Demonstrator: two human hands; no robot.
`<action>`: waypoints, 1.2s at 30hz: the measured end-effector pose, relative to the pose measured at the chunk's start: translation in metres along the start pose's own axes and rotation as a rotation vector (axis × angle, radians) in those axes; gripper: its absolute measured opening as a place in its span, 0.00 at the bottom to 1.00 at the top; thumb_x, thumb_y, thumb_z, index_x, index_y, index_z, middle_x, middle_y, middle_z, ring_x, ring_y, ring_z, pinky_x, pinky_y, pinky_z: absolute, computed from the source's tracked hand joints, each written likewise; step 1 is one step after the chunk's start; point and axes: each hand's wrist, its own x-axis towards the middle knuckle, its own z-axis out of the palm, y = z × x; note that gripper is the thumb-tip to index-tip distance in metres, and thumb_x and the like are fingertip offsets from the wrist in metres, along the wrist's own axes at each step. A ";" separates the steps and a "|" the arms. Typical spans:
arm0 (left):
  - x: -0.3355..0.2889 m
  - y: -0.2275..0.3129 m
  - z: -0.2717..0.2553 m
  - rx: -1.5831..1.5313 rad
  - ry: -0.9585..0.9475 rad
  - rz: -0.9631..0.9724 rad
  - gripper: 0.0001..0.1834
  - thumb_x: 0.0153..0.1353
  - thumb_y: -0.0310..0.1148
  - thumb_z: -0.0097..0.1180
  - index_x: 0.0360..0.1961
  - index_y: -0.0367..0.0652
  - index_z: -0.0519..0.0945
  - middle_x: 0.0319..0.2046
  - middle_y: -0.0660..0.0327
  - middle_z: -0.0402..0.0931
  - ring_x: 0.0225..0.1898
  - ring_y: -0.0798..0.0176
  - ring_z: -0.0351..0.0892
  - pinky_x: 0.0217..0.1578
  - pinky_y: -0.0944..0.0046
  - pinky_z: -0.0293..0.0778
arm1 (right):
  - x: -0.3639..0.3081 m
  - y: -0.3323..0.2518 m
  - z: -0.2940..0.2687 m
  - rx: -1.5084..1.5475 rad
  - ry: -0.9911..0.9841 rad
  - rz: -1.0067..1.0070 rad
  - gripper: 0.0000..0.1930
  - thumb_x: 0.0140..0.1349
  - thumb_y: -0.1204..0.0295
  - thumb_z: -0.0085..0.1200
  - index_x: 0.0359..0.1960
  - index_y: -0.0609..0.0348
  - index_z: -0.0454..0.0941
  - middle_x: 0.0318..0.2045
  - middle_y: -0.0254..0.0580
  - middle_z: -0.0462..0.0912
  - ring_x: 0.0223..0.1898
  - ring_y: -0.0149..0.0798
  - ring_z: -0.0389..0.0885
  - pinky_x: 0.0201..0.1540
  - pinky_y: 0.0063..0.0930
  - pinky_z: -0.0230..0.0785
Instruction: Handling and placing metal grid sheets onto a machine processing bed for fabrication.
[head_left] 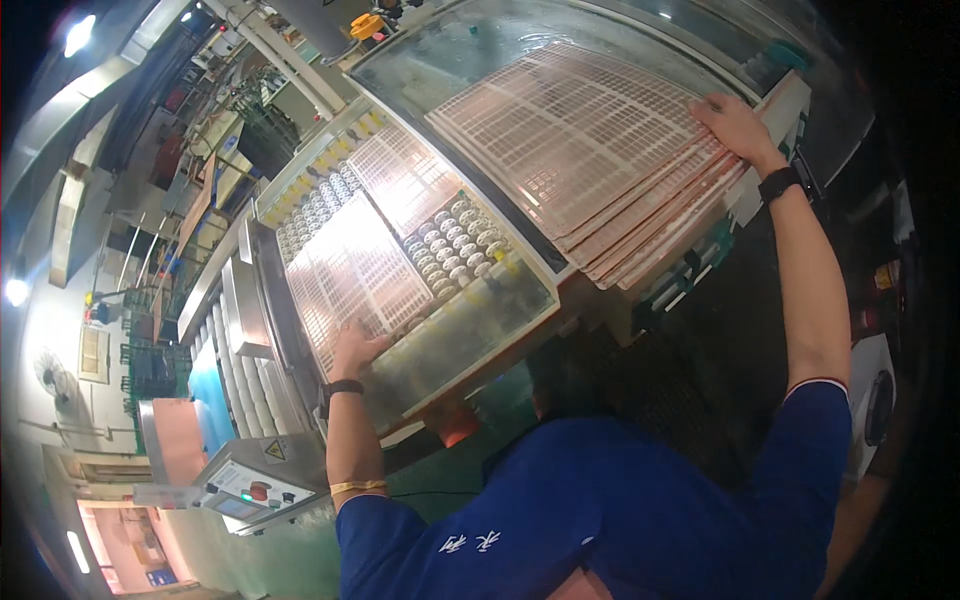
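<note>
My left hand (355, 350) rests at the near edge of a copper-coloured printed circuit panel (350, 270), its fingers apart. That panel lies on a conveyor of white wheel rollers (455, 243) and catches a bright glare. Beyond it, a second panel (400, 180) lies on the same rollers. At the right, my right hand (735, 128) grips the right edge of a panel on top of a fanned stack of circuit panels (580, 150); some of its fingers lie over the top, and its underside is hidden.
A wet table (430, 70) bears the stack. Left of the wheels are a metal machine housing (250, 300), long pale rollers (225, 365) and a control box (255, 490) with buttons. Green racks (150, 370) and a fan (55, 378) stand farther left.
</note>
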 end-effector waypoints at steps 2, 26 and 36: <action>0.000 0.002 0.001 -0.038 0.017 -0.016 0.43 0.49 0.52 0.67 0.58 0.28 0.73 0.54 0.32 0.74 0.55 0.34 0.75 0.58 0.47 0.71 | 0.000 -0.004 -0.004 -0.004 -0.061 0.031 0.39 0.64 0.39 0.49 0.58 0.68 0.78 0.57 0.60 0.80 0.60 0.57 0.77 0.62 0.42 0.67; -0.034 0.332 -0.090 -0.189 0.320 1.108 0.35 0.50 0.31 0.70 0.61 0.35 0.74 0.62 0.46 0.73 0.68 0.38 0.66 0.67 0.46 0.63 | -0.004 0.007 0.006 0.191 0.105 -0.058 0.32 0.68 0.44 0.41 0.43 0.65 0.83 0.38 0.59 0.86 0.47 0.61 0.82 0.54 0.44 0.71; -0.033 0.264 -0.068 -0.112 0.670 0.999 0.14 0.57 0.24 0.53 0.45 0.36 0.82 0.49 0.49 0.82 0.56 0.43 0.79 0.58 0.48 0.71 | -0.006 0.001 0.004 0.204 0.035 -0.030 0.31 0.63 0.43 0.50 0.46 0.62 0.84 0.32 0.51 0.87 0.33 0.50 0.88 0.41 0.38 0.80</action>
